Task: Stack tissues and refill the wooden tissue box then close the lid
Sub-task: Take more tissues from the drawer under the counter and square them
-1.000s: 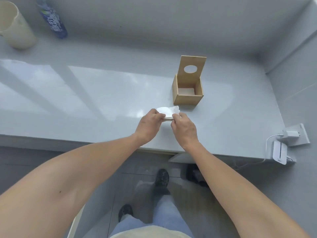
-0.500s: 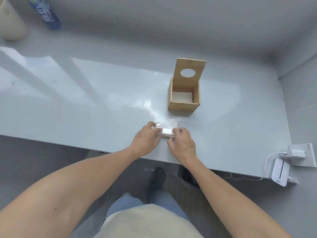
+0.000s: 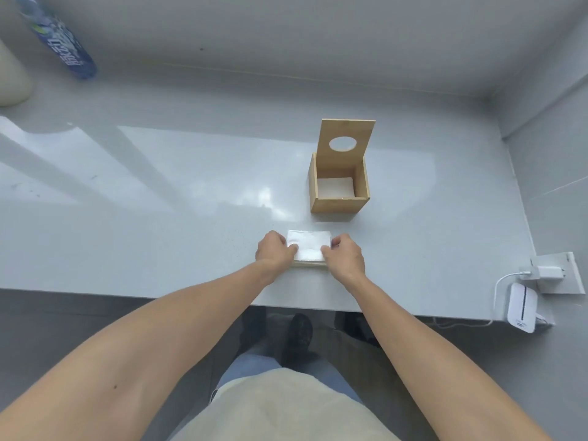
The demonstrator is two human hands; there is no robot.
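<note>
A flat stack of white tissues (image 3: pixel 308 246) lies on the grey counter (image 3: pixel 159 218) near its front edge. My left hand (image 3: pixel 274 249) grips the stack's left side, thumb on top. My right hand (image 3: pixel 345 254) grips its right side the same way. Just beyond the stack stands the wooden tissue box (image 3: pixel 339 189), open. Its lid (image 3: pixel 346 140), with a round hole, stands upright at the back. Something white shows at the bottom of the box.
A blue-labelled bottle (image 3: pixel 63 49) and a cream container (image 3: pixel 12 81) stand at the far left back. A white device (image 3: pixel 521 307) with a cable and a wall charger (image 3: pixel 547 272) sit at the right, off the counter's edge. Walls close the back and right.
Both hands have brought the tissues down from the air in front of the box onto the counter, closer to me, and now hold the stack flat by its two sides.
</note>
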